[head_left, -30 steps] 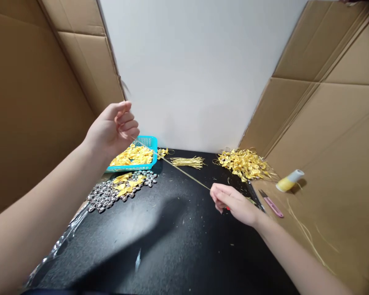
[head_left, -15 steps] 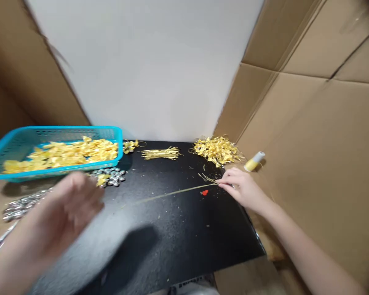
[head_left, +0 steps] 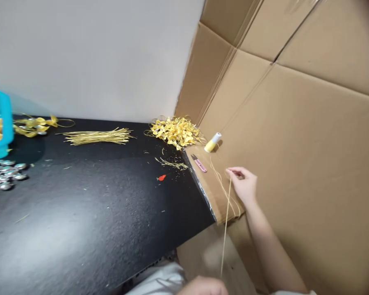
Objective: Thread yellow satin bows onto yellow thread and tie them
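My right hand (head_left: 242, 183) is out over the cardboard at the table's right side, thumb and fingertips pinched on one end of a pale yellow thread (head_left: 226, 219). The thread runs taut downward to my left hand (head_left: 203, 286), which is closed at the bottom edge and only partly in view. Loose loops of thread (head_left: 223, 187) lie just left of my right hand. Close by are pink thread snips (head_left: 199, 164) and a spool of yellow thread (head_left: 212, 142), tipped at a slant.
On the black table (head_left: 104, 213) lie a bundle of gold cords (head_left: 98, 136), a heap of yellow ribbon pieces (head_left: 176, 132), cord scraps (head_left: 172, 164) and a small red item (head_left: 161, 178). Silver beads (head_left: 3, 174) and a blue basket (head_left: 7, 123) are at left. Cardboard walls (head_left: 310, 143) rise at right.
The view has swung right. My right hand has left the cord scraps on the table and moved right over the cardboard. My left hand has come from the left side to the bottom centre.
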`<state>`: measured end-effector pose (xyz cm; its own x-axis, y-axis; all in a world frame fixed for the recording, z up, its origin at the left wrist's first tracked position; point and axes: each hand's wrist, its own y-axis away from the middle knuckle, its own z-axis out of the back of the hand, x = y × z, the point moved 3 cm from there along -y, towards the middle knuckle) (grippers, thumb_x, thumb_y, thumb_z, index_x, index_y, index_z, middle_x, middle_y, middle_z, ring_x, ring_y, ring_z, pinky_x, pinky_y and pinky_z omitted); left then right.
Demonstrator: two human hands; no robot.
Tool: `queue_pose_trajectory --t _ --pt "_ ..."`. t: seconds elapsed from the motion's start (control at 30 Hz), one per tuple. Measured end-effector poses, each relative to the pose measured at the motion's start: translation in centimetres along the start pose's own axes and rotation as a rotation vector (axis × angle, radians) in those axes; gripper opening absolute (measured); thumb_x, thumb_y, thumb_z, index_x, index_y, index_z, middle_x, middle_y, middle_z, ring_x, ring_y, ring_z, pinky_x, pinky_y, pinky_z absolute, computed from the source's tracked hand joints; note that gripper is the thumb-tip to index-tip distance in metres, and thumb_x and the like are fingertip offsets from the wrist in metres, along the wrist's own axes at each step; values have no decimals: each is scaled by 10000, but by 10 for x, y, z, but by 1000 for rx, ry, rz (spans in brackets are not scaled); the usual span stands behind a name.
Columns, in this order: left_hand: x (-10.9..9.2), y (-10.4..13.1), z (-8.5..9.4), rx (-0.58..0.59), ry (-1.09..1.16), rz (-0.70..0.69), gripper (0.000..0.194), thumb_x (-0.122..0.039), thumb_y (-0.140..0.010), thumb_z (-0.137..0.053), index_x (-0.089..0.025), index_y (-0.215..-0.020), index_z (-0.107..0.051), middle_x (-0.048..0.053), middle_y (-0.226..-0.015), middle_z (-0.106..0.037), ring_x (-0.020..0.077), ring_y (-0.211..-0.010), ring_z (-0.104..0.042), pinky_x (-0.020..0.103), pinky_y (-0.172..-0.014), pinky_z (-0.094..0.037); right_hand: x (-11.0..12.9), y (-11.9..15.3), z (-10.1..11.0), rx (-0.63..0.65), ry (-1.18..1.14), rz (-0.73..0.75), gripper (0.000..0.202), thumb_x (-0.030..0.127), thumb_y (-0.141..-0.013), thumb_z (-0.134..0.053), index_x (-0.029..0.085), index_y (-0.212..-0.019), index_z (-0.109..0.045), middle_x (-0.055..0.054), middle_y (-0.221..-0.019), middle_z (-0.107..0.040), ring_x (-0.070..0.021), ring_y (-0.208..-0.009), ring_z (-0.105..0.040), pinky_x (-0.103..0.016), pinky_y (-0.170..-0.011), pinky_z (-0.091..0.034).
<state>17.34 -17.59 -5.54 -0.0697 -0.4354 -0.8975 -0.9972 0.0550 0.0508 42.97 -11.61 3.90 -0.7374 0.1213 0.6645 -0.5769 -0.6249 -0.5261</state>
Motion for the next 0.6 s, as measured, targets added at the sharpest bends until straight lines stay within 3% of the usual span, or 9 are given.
queue_pose_trajectory --t 0.13,0.23,0.43,0.6 --pt "9 -24 -6 1 90 -5 707 -852 -573 -609 -165 -657 -465 -32 -639 -455 73 -608 -400 208 -645 -353 -26 4 -38 100 -63 -80 309 457 -739 -677 148 -729 -684 -71 -643 -697 -170 -560 -621 -285 -542 -488" --pt "10 -36 -3 -39 130 -9 659 -799 -625 -634 -156 -687 -501 7 -708 -540 95 -661 -478 214 -648 -372 -36 0 -55 155 -81 -100 274 429 -744 -667 155 -734 -667 -61 -652 -690 -166 -579 -621 -278 -563 -487" --pt "16 -40 7 -175 100 62 594 -720 -661 -661 -137 -682 -546 18 -670 -572 106 -637 -512 220 -625 -384 -40 -4 -60 222 -34 -84 185 361 -763 -649 179 -732 -658 -16 -633 -640 -136 -553 -549 -251 -551 -418" --pt "25 -40 8 -201 88 119 400 -509 -731 -689 -138 -689 -545 2 -650 -570 105 -619 -513 214 -610 -391 -38 -2 -61 222 32 -69 177 355 -772 -638 186 -718 -638 7 -603 -591 -118 -521 -467 -243 -536 -356"
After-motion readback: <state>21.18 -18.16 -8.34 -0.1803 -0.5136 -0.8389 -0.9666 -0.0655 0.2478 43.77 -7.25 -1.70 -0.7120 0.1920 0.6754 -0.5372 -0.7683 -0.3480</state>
